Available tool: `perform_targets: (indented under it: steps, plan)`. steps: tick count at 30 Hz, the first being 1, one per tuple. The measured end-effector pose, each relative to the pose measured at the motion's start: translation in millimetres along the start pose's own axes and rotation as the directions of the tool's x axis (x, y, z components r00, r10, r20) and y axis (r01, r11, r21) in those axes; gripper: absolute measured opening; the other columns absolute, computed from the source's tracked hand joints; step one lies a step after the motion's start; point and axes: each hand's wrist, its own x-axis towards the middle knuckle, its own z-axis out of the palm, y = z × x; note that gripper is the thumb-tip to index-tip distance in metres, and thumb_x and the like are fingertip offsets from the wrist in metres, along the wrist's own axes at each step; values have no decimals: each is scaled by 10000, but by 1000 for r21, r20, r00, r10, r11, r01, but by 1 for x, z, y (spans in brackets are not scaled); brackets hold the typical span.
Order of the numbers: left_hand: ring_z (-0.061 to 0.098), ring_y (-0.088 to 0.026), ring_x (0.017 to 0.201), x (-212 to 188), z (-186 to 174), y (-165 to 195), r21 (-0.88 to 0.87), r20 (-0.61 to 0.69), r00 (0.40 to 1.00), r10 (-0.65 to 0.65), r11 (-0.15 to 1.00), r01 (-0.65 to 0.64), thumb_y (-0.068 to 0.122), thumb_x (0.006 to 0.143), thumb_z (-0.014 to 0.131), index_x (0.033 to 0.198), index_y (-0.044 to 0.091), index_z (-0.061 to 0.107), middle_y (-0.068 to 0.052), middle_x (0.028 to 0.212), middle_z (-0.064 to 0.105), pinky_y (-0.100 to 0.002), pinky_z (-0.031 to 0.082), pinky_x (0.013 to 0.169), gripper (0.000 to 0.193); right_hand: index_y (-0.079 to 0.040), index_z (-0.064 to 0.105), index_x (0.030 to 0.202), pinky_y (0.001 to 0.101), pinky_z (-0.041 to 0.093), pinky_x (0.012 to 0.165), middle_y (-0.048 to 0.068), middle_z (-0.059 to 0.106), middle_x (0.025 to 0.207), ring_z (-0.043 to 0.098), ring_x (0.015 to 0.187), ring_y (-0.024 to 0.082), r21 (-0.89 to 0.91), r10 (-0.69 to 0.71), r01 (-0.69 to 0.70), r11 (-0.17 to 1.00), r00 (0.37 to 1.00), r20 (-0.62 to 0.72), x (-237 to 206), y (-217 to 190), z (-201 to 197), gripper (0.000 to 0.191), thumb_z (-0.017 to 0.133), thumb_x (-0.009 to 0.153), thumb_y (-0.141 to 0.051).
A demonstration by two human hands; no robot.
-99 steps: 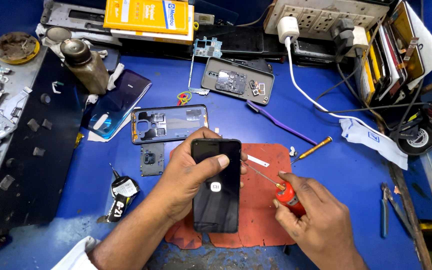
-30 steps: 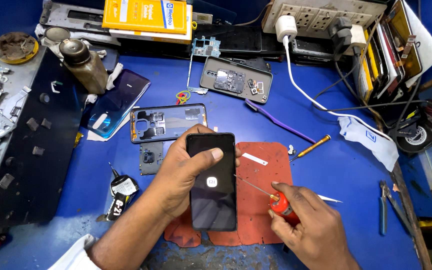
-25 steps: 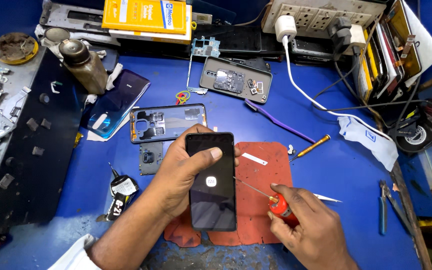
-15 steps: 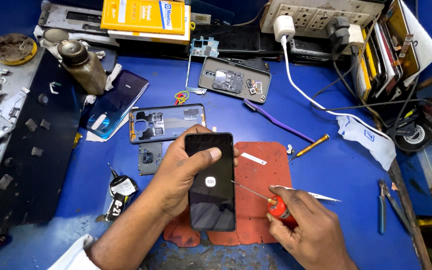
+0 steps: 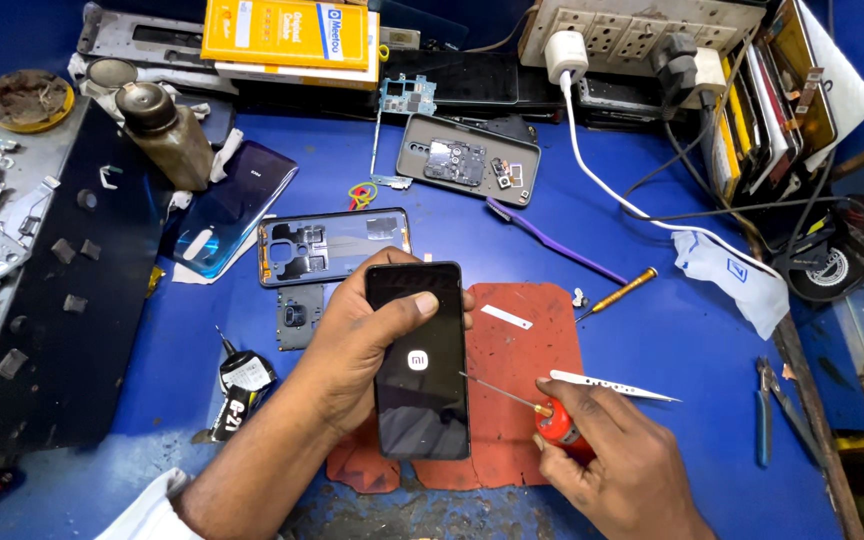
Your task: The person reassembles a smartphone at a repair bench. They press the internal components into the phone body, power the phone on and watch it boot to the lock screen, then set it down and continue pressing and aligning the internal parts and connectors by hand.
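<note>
now left hand [image 5: 362, 345] gripping phone [image 5: 418, 360], (screwdriver [image 5: 542, 415] touching)

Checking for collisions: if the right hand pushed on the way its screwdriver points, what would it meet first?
Likely the phone: the right hand aims the screwdriver up-left, its tip at the phone's right edge, apparently touching.

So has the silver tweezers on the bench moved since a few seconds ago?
Yes. The tweezers now lie beside the red mat's right edge, near the right hand; earlier they weren't there.

Left hand [image 5: 367, 345] is gripping the black phone [image 5: 418, 360] over the red mat [image 5: 522, 350]; right hand [image 5: 612, 465] is touching a red-handled screwdriver [image 5: 537, 410] to its edge.
</note>
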Motion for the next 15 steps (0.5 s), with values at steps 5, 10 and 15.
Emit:
perform_targets:
  steps: [5, 10, 15]
  plan:
    - [743, -231, 922, 0, -1, -2, -24, -11, 997, 79, 997, -80, 62, 873, 667, 1056, 65, 515, -181, 1019, 742, -394, 641, 762, 238, -45, 703, 1195, 315, 616, 765, 105, 762, 1051, 792, 896, 185, 152, 112, -118, 981, 992, 53, -5, 6, -5, 524, 785, 681, -103]
    - [723, -223, 961, 0, 1, -9, -55, -97, 967, 237, 968, -243, 71, 895, 682, 1100, 34, 540, -176, 1066, 731, -382, 624, 854, 252, 9, 635, 1312, 367, 627, 898, 101, 695, 1298, 695, 1153, 189, 759, 107, -310, 573, 946, 306, -6, 3, -9, 449, 731, 892, -120]
    - [710, -261, 1045, -6, 7, -14, -137, -133, 921, 367, 913, -384, 88, 923, 683, 1118, 35, 507, -200, 1125, 706, -410, 601, 928, 267, 22, 645, 1306, 332, 594, 826, 111, 709, 995, 698, 918, 167, 808, 61, -424, 409, 896, 439, 11, -13, 18, 476, 763, 877, -145]
